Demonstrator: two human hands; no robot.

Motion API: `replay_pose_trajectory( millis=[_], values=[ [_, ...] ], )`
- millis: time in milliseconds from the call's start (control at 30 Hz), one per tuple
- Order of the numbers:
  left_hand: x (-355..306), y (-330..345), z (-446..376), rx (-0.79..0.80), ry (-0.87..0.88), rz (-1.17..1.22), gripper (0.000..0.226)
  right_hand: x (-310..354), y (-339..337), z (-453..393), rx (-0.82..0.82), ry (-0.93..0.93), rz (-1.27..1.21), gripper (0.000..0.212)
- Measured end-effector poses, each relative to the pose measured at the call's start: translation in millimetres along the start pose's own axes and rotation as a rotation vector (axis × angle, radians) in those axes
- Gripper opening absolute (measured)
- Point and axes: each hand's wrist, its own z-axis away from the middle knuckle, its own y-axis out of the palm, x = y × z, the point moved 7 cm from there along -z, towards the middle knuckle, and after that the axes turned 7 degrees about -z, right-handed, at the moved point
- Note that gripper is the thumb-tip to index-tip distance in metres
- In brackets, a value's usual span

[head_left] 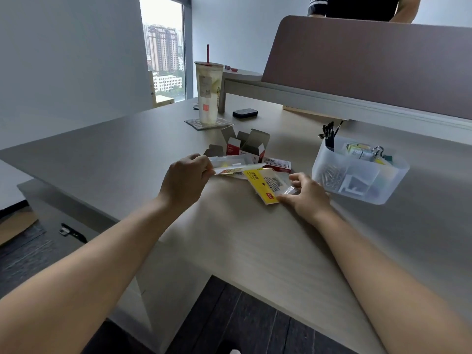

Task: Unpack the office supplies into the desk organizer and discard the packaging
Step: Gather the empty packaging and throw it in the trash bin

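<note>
While the translucent plastic desk organizer (357, 172) at right already holds clips and pens, opened red-and-white cardboard boxes (245, 145) litter the desk behind — left hand (185, 178) pinches a clear plastic packet (229, 163), right hand (307, 194) grips a yellow-labelled packet (265, 185); packaging not yet discarded.

A pale wood-grain desk (255, 241) fills an office corner under flat daylight from a tall window (163, 60), far beyond the left hand, looking onto high-rise blocks (the sky hazy white). Plain white walls (71, 60) flank the glass. Beyond the right hand, a mauve partition screen (370, 65) stands over a raised shelf (293, 94). Dark plank flooring (242, 318) shows below the desk's near edge, grey carpet (23, 254) beside the left forearm.
</note>
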Motion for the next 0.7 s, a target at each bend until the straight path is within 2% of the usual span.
replay_pose_trajectory(
  millis=[367, 533, 700],
  values=[
    [17, 4, 11, 0.007, -0.096, 0.133, 0.009, 11, -4, 4, -0.079, -0.043, -0.295, 0.034],
    [19, -7, 17, -0.023, -0.069, 0.153, 0.008, 16, 0, 5, -0.114, -0.007, -0.402, 0.032],
    [28, -39, 31, -0.095, -0.122, 0.099, 0.01, 30, 3, 17, -0.123, 0.062, -0.634, 0.029]
  ],
)
